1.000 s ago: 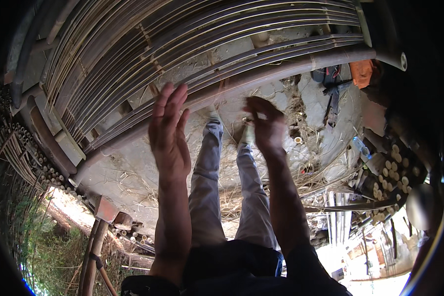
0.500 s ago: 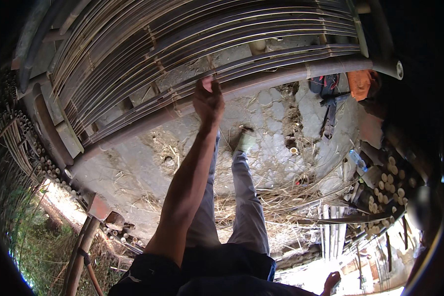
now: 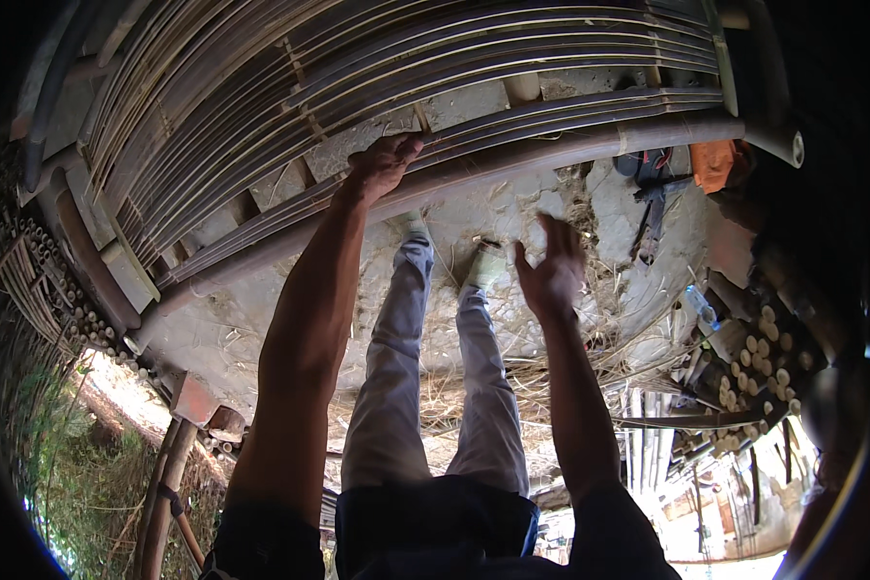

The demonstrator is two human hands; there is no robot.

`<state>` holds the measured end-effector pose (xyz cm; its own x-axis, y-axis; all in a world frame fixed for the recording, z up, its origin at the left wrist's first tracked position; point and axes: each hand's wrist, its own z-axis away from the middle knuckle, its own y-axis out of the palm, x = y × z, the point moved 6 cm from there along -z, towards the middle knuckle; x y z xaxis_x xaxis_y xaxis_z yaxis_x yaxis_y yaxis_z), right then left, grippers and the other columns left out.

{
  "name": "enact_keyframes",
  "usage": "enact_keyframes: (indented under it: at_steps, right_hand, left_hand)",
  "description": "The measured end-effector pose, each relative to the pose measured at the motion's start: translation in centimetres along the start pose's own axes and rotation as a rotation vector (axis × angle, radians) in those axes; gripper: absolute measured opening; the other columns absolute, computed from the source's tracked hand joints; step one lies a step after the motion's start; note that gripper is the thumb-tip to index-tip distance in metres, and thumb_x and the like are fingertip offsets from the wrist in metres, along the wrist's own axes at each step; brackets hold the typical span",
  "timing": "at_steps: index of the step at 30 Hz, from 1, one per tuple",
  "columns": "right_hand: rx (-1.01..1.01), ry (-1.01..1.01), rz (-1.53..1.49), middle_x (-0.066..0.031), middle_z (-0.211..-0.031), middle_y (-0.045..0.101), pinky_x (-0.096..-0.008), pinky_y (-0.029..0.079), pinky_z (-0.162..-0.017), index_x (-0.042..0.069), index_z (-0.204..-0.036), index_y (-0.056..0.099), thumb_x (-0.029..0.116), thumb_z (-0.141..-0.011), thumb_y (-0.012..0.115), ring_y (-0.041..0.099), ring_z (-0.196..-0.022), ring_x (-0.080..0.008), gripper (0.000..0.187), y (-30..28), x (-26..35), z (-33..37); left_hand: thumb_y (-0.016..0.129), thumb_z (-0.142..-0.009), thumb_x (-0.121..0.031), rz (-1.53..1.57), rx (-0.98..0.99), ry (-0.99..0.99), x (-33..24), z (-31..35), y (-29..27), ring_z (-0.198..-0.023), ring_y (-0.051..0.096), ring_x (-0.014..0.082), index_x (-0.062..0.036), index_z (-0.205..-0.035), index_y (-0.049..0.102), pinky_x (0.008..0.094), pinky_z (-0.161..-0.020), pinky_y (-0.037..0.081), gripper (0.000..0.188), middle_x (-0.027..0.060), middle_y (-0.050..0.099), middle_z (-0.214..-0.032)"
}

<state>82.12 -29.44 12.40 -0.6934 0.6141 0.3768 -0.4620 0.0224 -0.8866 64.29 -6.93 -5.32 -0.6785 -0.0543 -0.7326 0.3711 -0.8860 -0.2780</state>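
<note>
A long rack of split bamboo slats (image 3: 512, 63) spans the upper view, edged on the near side by a thick bamboo pole (image 3: 541, 156). At this edge my left hand (image 3: 382, 166) is closed, its fingertips at the lower end of a thin bamboo strip (image 3: 421, 118) that sticks up across a gap between slats. The palm side is hidden. My right hand (image 3: 554, 269), a little blurred, hangs over the ground on the near side of the pole. Its fingers are spread, and nothing shows in them.
An orange bag (image 3: 712, 166) and a dark tool (image 3: 651, 227) lie at the right beyond the pole. A plastic bottle (image 3: 701, 307) is near stacked cut bamboo (image 3: 759, 362). More bamboo poles (image 3: 63, 290) fill the left side. Straw (image 3: 445, 387) litters the cracked ground around my legs.
My right hand has come up from the lower right edge to over the ground near the pole. The left hand has shifted slightly left and turned, staying at the slats.
</note>
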Motion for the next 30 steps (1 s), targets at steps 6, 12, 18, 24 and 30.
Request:
enact_keyframes:
  at_steps: [6,12,18,24,30]
  right_hand:
    - [0.113,-0.129,0.05,-0.0108,-0.104,0.057,-0.0495,0.04,-0.084,0.008,-0.101,0.061,0.03,-0.089,0.058,0.052,-0.106,-0.0306,0.026,7.0,9.8,-10.0]
    - [1.231,0.072,-1.418,-0.0166,-0.089,0.07,-0.0393,0.054,-0.077,-0.001,-0.093,0.063,0.035,-0.096,0.053,0.07,-0.084,-0.028,0.038,-0.7,14.1,-7.1]
    - [0.113,0.051,-0.295,-0.0185,-0.115,0.065,-0.0461,0.05,-0.086,0.011,-0.128,0.058,0.031,-0.101,0.038,0.064,-0.105,-0.0298,0.038,-10.1,4.3,-17.5]
    - [0.811,-0.34,0.263,-0.0137,-0.082,0.067,-0.046,0.05,-0.064,0.008,-0.09,0.062,0.013,-0.089,0.051,0.066,-0.073,-0.0313,0.013,-5.2,10.6,-6.4]
    - [0.633,-0.563,0.07,-0.0091,-0.073,0.06,-0.039,0.051,-0.056,0.005,-0.096,0.056,0.008,-0.085,0.056,0.064,-0.063,-0.0263,0.012,-8.3,7.0,-9.1]
  left_hand:
    - [0.054,-0.098,-0.039,0.092,-0.017,0.079,0.0,-0.2,0.1,-0.094,0.06,0.0196,-0.0108,-0.116,0.066,0.0343,-0.086,0.044,0.036,0.0042,0.067,-0.099]
    - [0.049,-0.096,-0.051,-0.272,-0.142,-0.129,-2.7,2.5,-1.4,-0.086,0.068,0.0273,-0.0166,-0.107,0.071,0.0461,-0.077,0.045,0.042,0.0099,0.071,-0.087]
    - [0.044,-0.094,-0.059,-0.336,-0.11,-0.132,-4.2,1.6,-0.4,-0.091,0.067,0.0294,-0.0263,-0.114,0.07,0.0578,-0.089,0.032,0.046,0.0088,0.072,-0.088]
    - [0.043,-0.092,-0.064,-0.386,-0.12,-0.193,-3.7,2.1,-1.0,-0.101,0.066,0.0302,-0.027,-0.12,0.067,0.0569,-0.097,0.025,0.053,0.0105,0.072,-0.102]
    - [0.045,-0.092,-0.062,-0.302,-0.09,-0.119,-5.5,1.6,-1.1,-0.096,0.066,0.0297,-0.0272,-0.117,0.069,0.0579,-0.093,0.029,0.05,0.0133,0.072,-0.094]
